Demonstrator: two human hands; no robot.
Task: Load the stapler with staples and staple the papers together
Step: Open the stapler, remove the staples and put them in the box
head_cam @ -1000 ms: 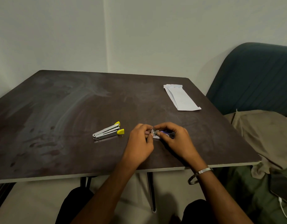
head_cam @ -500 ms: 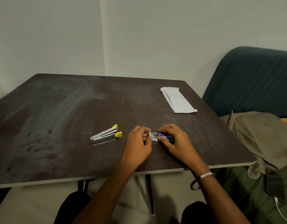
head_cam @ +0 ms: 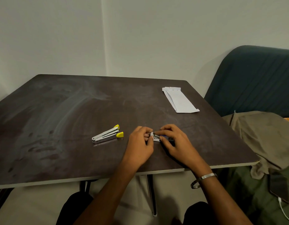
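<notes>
A small box of staples [head_cam: 156, 138], white and blue, lies on the dark table [head_cam: 75, 111] near its front edge. My right hand [head_cam: 176, 143] grips the box from the right. My left hand [head_cam: 140, 145] pinches the box's white open end with fingertips. A silver stapler [head_cam: 107, 135] with yellow tips lies to the left of my hands, its arms spread a little, untouched. The folded white papers [head_cam: 179, 100] lie at the table's far right.
A dark teal sofa [head_cam: 254, 82] stands right of the table, with olive cloth [head_cam: 267, 137] piled on it and a phone [head_cam: 278, 187] on a white cable. A metal bangle sits on my right wrist. Walls close behind the table.
My hands have stayed at the staple box; the fingers have shifted slightly and the box's white end now shows further out. The stapler and papers have not moved.
</notes>
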